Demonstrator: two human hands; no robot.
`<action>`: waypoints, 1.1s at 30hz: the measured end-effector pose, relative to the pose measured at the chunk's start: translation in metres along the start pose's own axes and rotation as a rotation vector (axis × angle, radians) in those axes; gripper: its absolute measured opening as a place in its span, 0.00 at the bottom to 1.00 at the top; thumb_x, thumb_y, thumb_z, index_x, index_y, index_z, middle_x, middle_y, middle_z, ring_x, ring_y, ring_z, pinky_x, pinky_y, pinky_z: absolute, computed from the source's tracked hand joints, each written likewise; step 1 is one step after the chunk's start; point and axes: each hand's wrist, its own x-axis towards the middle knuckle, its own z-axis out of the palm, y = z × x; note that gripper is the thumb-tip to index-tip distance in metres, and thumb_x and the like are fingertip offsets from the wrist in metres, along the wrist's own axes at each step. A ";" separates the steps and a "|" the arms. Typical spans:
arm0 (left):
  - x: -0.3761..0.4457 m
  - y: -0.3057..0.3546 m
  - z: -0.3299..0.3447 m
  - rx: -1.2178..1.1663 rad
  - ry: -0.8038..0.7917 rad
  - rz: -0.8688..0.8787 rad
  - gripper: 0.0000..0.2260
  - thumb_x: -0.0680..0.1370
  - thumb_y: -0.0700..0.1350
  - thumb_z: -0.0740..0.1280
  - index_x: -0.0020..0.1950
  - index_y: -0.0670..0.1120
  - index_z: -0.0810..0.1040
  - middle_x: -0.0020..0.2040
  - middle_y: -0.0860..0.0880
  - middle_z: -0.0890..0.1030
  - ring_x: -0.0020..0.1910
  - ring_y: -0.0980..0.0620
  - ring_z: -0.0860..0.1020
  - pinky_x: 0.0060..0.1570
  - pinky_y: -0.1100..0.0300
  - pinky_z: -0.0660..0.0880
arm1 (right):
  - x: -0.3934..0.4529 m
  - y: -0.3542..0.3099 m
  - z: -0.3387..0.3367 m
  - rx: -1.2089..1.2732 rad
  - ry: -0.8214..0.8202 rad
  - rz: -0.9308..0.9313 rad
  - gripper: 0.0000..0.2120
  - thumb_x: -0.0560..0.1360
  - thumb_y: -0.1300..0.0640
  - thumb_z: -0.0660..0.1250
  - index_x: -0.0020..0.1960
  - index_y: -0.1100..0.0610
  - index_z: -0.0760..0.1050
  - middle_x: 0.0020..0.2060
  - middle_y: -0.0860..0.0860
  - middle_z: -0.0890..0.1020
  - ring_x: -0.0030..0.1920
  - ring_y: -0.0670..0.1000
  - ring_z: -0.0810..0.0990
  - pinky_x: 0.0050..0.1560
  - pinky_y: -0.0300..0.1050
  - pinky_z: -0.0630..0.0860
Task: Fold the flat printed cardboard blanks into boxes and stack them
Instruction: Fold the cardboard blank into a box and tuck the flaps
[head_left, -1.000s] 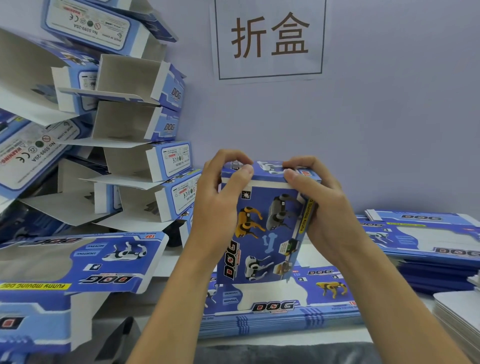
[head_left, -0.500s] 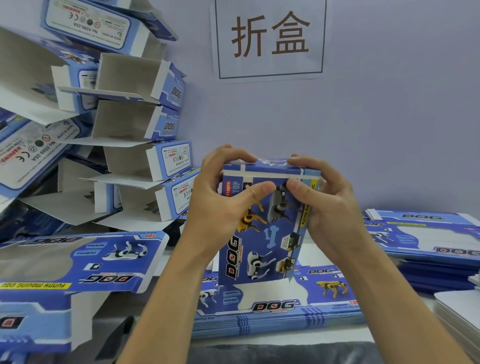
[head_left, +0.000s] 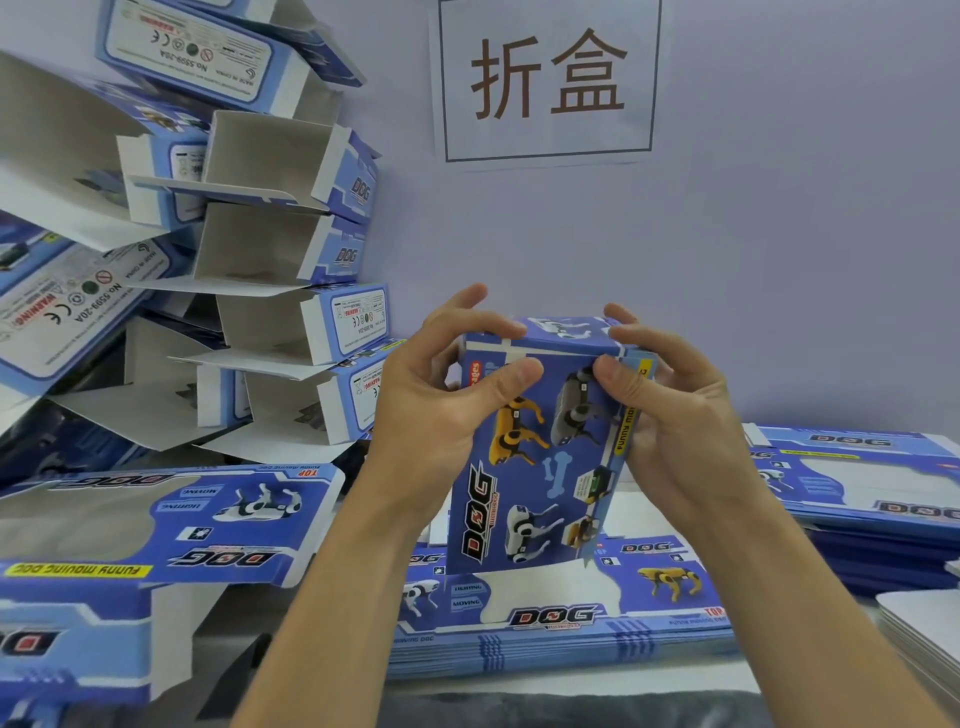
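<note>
A blue printed box (head_left: 540, 467) with robot-dog pictures stands upright in front of me, its lower end over a stack of flat blanks (head_left: 561, 618). My left hand (head_left: 441, 415) grips its upper left edge, thumb on the front face, fingers over the top flap. My right hand (head_left: 675, 415) grips the upper right edge the same way, thumb pressed on the front. A leaning pile of folded open-ended boxes (head_left: 280, 291) rises at the left against the wall.
A second stack of flat blanks (head_left: 872, 488) lies at the right, with white sheets (head_left: 930, 629) at the right edge. Folded boxes (head_left: 156, 525) lie at the near left. A paper sign (head_left: 545, 78) hangs on the wall.
Both thumbs slid down from the top edge onto the front face as the top flap closed down. The box tipped slightly toward me.
</note>
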 end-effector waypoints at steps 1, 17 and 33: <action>0.000 0.000 0.000 0.001 0.004 -0.003 0.09 0.69 0.46 0.75 0.45 0.59 0.84 0.70 0.59 0.74 0.67 0.39 0.75 0.46 0.50 0.83 | 0.000 0.000 0.000 -0.008 0.005 0.008 0.09 0.63 0.64 0.71 0.34 0.50 0.84 0.68 0.51 0.76 0.54 0.55 0.84 0.39 0.44 0.83; 0.001 0.003 -0.003 -0.026 0.039 -0.032 0.08 0.66 0.53 0.77 0.43 0.57 0.84 0.66 0.57 0.78 0.65 0.43 0.78 0.47 0.47 0.82 | 0.004 0.006 -0.001 -0.006 0.018 -0.005 0.06 0.61 0.62 0.73 0.34 0.51 0.84 0.66 0.50 0.77 0.55 0.53 0.84 0.39 0.44 0.83; 0.001 0.000 -0.001 0.080 0.084 0.045 0.05 0.67 0.50 0.75 0.41 0.57 0.84 0.63 0.57 0.80 0.65 0.48 0.78 0.54 0.42 0.80 | 0.003 0.009 0.000 -0.062 0.058 -0.058 0.06 0.62 0.61 0.73 0.34 0.50 0.84 0.65 0.52 0.78 0.55 0.51 0.84 0.41 0.45 0.83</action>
